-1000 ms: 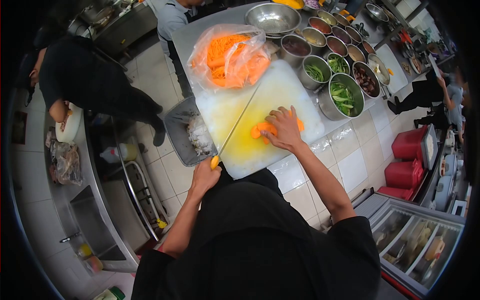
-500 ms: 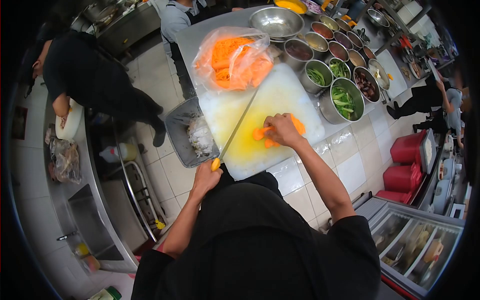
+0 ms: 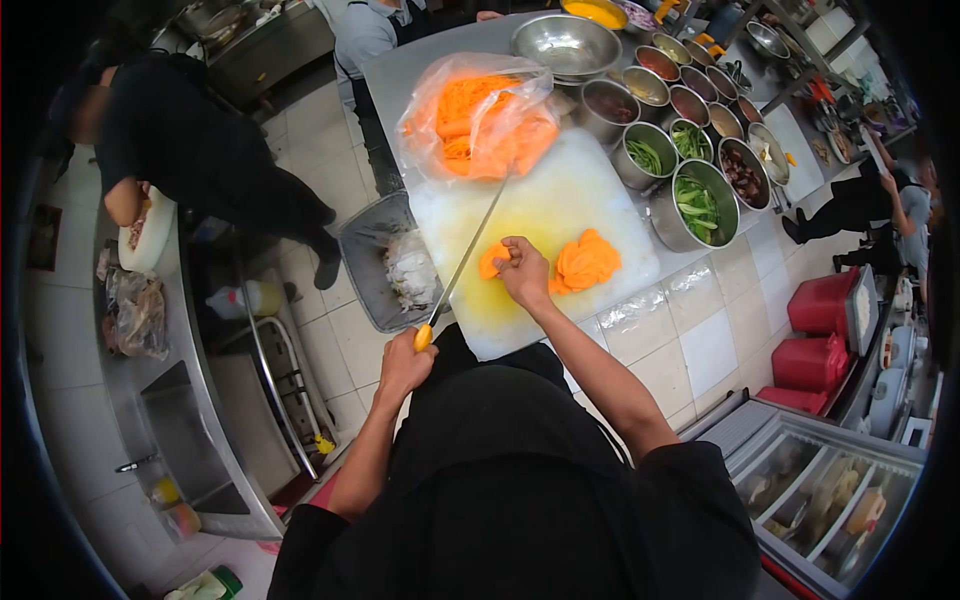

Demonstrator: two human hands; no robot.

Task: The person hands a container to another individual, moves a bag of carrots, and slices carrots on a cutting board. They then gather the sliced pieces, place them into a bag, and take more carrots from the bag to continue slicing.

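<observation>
My left hand [image 3: 404,367] grips the yellow handle of a long knife [image 3: 466,252], whose blade slants up across the white cutting board [image 3: 560,195]. My right hand [image 3: 524,274] presses a small stack of carrot slices [image 3: 491,263] onto the board right beside the blade. A loose pile of carrot slices [image 3: 586,260] lies just right of that hand. A clear plastic bag of shredded carrot [image 3: 478,115] sits at the board's far end.
Steel bowls of greens [image 3: 694,203] and other ingredients [image 3: 680,105] crowd the counter to the right. A grey bin [image 3: 370,262] stands on the floor left of the board. People in dark clothes [image 3: 190,150] work nearby. Red crates [image 3: 830,300] are at right.
My right hand slid left from the carrot pile, bringing a few slices next to the knife blade. The pile it left behind now lies uncovered. The knife stayed nearly put.
</observation>
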